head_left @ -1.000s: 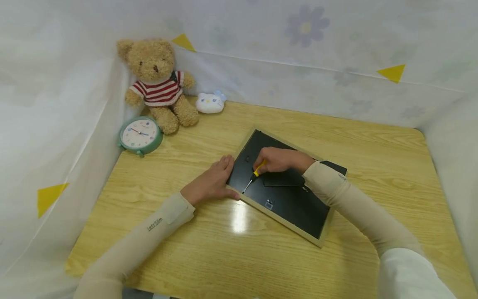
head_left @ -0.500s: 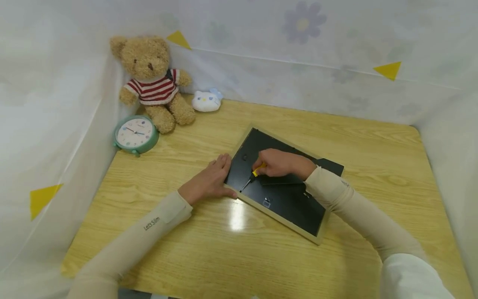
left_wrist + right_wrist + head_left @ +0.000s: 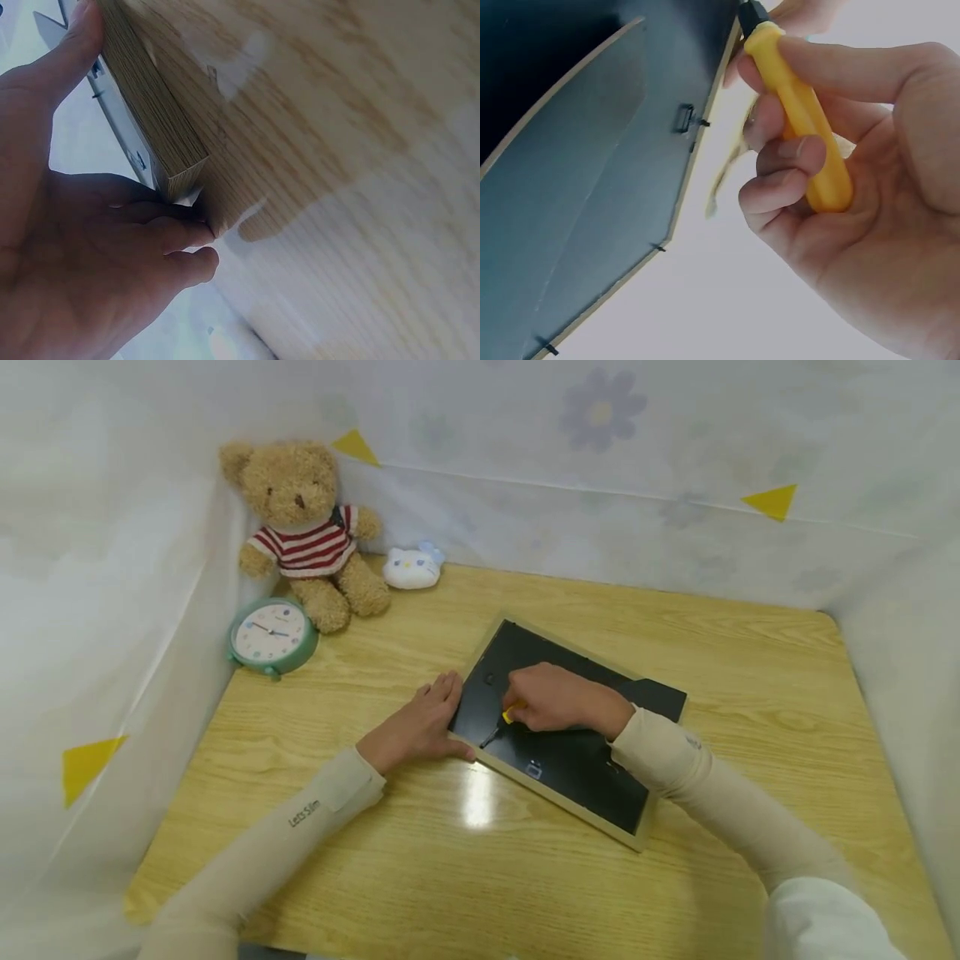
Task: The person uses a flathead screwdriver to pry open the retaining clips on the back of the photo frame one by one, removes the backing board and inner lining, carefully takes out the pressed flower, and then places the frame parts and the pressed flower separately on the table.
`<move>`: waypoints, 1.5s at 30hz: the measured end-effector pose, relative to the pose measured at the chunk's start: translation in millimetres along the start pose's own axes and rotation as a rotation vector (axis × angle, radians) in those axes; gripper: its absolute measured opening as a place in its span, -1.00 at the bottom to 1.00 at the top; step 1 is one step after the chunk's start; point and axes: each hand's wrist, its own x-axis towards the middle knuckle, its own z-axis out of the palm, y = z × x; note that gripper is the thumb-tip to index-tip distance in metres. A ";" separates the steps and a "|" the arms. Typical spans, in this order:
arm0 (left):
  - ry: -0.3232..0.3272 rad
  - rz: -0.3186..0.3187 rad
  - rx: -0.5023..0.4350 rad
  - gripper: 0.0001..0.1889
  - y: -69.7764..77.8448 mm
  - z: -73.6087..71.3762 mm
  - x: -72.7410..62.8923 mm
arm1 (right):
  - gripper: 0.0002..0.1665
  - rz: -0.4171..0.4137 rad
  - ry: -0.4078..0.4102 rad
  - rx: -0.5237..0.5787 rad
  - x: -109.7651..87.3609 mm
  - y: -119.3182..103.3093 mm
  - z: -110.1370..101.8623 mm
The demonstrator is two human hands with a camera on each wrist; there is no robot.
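A picture frame (image 3: 577,781) lies face down on the wooden table, its black backing up and its rim light wood. My right hand (image 3: 558,697) is above the backing and grips a screwdriver by its yellow handle (image 3: 799,112), fingers curled round it. The screwdriver's thin shaft (image 3: 491,737) slants down to the near-left edge of the backing. My left hand (image 3: 422,724) braces the frame's left corner, fingers straight along one side and thumb on the near rim (image 3: 154,97). Small dark tabs (image 3: 660,247) line the backing's edge, near a hanger (image 3: 684,118).
A teddy bear (image 3: 311,547) in a striped shirt sits at the back left. Before it stands a green alarm clock (image 3: 272,633), with a white cat-face toy (image 3: 412,568) beside the bear. White curtains (image 3: 600,527) close off the back and sides. Bare tabletop (image 3: 420,860) lies in front.
My right hand has turned over the screwdriver, so less of the yellow handle shows, and its tip stays at the same edge. My left hand keeps its place; the view has shifted slightly.
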 end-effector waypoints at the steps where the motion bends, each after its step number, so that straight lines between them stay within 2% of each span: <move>1: -0.002 -0.004 0.001 0.29 -0.3 0.0 -0.4 | -0.74 -0.002 -0.001 0.001 -0.6 -2.5 0.2; 8: 0.005 0.000 0.006 0.29 -1.4 2.2 -3.7 | -0.69 -0.010 -0.030 -0.075 0.9 -26.5 -0.4; 18: -0.005 0.002 -0.021 0.26 0.0 2.9 -4.0 | -0.89 0.013 -0.054 -0.322 7.4 -64.6 -5.4; 24: -0.010 -0.002 -0.031 0.24 2.4 1.7 -3.6 | -0.91 0.044 -0.079 -0.374 12.8 -81.6 -4.5; 29: -0.023 -0.017 -0.040 0.19 3.2 -0.9 -3.8 | -0.87 0.037 -0.036 -0.412 17.1 -94.5 -1.8; 35: -0.035 0.003 0.010 -0.03 2.5 -3.9 -2.8 | -0.85 -0.028 0.052 -0.488 20.1 -105.4 4.0; 37: -0.034 0.002 0.008 -0.03 2.0 -3.8 -2.7 | -0.86 -0.018 0.032 -0.463 20.0 -105.3 3.5; 39: -0.027 0.000 -0.007 0.04 1.2 -3.1 -2.7 | -0.87 0.015 0.007 -0.390 18.8 -100.1 1.5; 43: -0.003 0.004 -0.022 0.22 0.2 -0.2 -2.6 | -0.84 0.085 -0.059 -0.142 12.8 -74.2 -8.1; 45: 0.001 0.007 -0.015 0.25 0.0 1.0 -2.5 | -0.78 0.068 -0.069 -0.043 9.5 -56.3 -12.3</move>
